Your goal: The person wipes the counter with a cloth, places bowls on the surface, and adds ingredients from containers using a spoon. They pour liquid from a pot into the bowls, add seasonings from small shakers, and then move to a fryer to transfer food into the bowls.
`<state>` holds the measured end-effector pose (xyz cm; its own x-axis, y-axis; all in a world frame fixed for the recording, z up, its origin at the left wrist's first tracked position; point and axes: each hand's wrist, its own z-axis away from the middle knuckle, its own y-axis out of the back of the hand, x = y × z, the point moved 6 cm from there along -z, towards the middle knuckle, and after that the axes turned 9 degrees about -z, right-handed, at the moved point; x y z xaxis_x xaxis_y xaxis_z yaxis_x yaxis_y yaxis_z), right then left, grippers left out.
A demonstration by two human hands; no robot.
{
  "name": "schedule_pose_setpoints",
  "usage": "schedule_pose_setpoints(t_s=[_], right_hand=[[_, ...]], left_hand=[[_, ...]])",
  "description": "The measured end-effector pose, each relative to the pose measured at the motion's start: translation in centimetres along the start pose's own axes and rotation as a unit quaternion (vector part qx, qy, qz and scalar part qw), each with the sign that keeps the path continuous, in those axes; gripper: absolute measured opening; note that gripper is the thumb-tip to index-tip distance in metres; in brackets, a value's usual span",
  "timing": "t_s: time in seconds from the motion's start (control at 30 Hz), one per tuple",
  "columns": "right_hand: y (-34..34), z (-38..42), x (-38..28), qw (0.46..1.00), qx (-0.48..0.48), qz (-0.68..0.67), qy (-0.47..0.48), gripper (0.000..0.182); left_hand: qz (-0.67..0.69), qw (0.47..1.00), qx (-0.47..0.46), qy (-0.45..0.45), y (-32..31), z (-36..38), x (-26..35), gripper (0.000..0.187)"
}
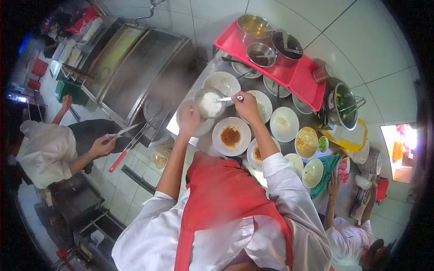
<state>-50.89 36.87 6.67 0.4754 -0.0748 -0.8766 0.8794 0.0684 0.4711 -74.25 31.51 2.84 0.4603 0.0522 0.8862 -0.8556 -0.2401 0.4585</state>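
Observation:
My left hand (189, 118) grips the near-left side of a metal bowl (198, 95) filled with white powder (209, 105). My right hand (246, 106) is closed round the handle of a white spoon (224, 99), whose head reaches over the powder. Beneath and behind the metal bowl are white bowls, one (221, 81) just beyond it. Nearest my body stands a white bowl (218, 137) with brown sauce in its bottom. My right forearm partly covers another sauced bowl (251, 156). To the right are more white bowls, including one (285, 124) with a little pale liquid.
A red tray (281, 74) at the back bears several metal pots. Steaming steel vats (143, 67) stand left. A co-worker's hand (103, 145) holds a metal utensil near a red-handled tool (118, 161). Another person's hands (333, 184) are at the right counter.

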Motion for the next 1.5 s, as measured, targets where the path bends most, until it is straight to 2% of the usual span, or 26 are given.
schedule_pose_setpoints(t_s=[0.13,0.17,0.2,0.27,0.33,0.4,0.47,0.53,0.57,0.6,0.67,0.73,0.8,0.9,0.93,0.97,1.0,1.07,1.1,1.17,1.23,1.27,1.33,1.37,1.4,1.5], right_hand=[[0.3,-1.6,0.7,0.998,0.023,-0.049,0.033,0.022],[1.0,-1.8,0.5,0.997,0.066,0.037,0.025,0.022],[1.6,-1.7,-0.1,0.986,0.108,0.123,0.017,0.023],[0.9,-1.5,-1.0,0.988,0.102,0.108,0.036,0.022],[-0.3,-0.6,-2.5,0.99,0.091,0.09,0.055,0.022],[-2.8,0.8,-4.6,0.99,-0.017,0.003,0.14,0.02],[-5.0,1.6,-5.1,0.985,-0.032,0.005,0.17,0.021],[-6.7,2.4,-5.7,0.981,-0.052,0.042,0.184,0.02],[-7.6,2.5,-5.5,0.98,-0.061,0.041,0.183,0.019],[-8.2,2.8,-5.5,0.979,-0.068,0.04,0.186,0.019],[-8.8,3.2,-5.2,0.985,-0.076,0.014,0.156,0.019],[-9.1,3.5,-5.1,0.986,-0.079,0.011,0.146,0.019],[-8.9,3.8,-5.0,0.988,-0.079,0.009,0.132,0.02],[-8.8,3.7,-5.2,0.99,-0.099,-0.002,0.105,0.02],[-8.7,3.6,-5.7,0.988,-0.096,-0.009,0.124,0.02],[-8.6,3.4,-6.1,0.985,-0.094,-0.015,0.143,0.021],[-8.3,3.2,-6.7,0.986,-0.096,-0.016,0.138,0.021],[-7.1,2.3,-8.8,0.985,-0.099,-0.053,0.131,0.031],[-6.7,1.6,-9.3,0.985,-0.1,-0.053,0.129,0.031],[-5.3,0.6,-9.5,0.965,-0.097,-0.234,0.067,0.044],[-2.4,0.8,-10.1,0.965,-0.088,-0.238,0.072,0.047],[-0.7,1.1,-10.1,0.964,-0.082,-0.239,0.08,0.05],[2.5,2.0,-8.5,0.959,-0.074,-0.268,0.052,0.046],[4.1,3.0,-7.7,0.958,-0.072,-0.272,0.05,0.044],[5.7,3.9,-6.8,0.958,-0.07,-0.275,0.05,0.043],[10.3,7.1,-1.4,0.967,-0.01,-0.255,0.018,0.038]], left_hand=[[-0.026,0.998,0.048,-0.008,2.8,0.4,-1.5,0.017],[-0.016,0.998,0.048,0.029,3.7,0.5,-2.9,0.015],[-0.005,0.997,0.047,0.066,4.3,0.8,-3.1,0.023],[-0.035,0.993,0.048,0.104,5.6,1.4,-3.0,0.024],[-0.059,0.994,0.078,0.042,6.8,1.6,-3.2,0.025],[-0.048,0.995,0.073,0.055,7.5,2.7,-1.8,0.023],[-0.037,0.994,0.07,0.071,8.1,3.8,0.2,0.022],[0.046,0.995,0.034,0.086,7.8,4.5,0.7,0.02],[0.118,0.988,0.075,0.072,7.4,4.9,0.1,0.019],[0.117,0.987,0.081,0.075,7.8,5.3,0.5,0.019],[0.009,0.994,0.082,0.068,8.7,6.1,1.6,0.019],[0.027,0.992,0.083,0.09,9.1,6.9,1.5,0.018],[0.135,0.98,0.082,0.124,8.7,7.2,-0.7,0.018],[0.155,0.974,0.085,0.142,8.8,7.4,-1.7,0.02],[0.154,0.974,0.083,0.146,8.9,7.0,-2.3,0.02],[0.096,0.986,0.09,0.098,9.4,6.0,-2.5,0.02],[0.037,0.994,0.095,0.05,9.6,5.2,-2.6,0.02],[0.156,0.983,0.077,0.062,10.3,3.4,0.6,0.02],[0.14,0.986,0.074,0.058,11.0,2.2,1.7,0.019],[0.11,0.99,0.075,0.049,12.2,1.0,4.7,0.021],[0.088,0.994,0.056,0.034,12.0,-0.1,6.3,0.022],[0.184,0.981,0.034,0.046,10.8,-0.2,6.5,0.021],[0.162,0.987,0.008,0.009,8.8,-0.3,7.1,0.021],[0.16,0.986,0.015,0.049,7.3,0.3,6.9,0.02],[0.176,0.984,-0.009,-0.026,5.3,-0.3,5.3,0.019],[0.092,0.989,-0.096,-0.068,-0.7,0.7,4.2,0.018]])
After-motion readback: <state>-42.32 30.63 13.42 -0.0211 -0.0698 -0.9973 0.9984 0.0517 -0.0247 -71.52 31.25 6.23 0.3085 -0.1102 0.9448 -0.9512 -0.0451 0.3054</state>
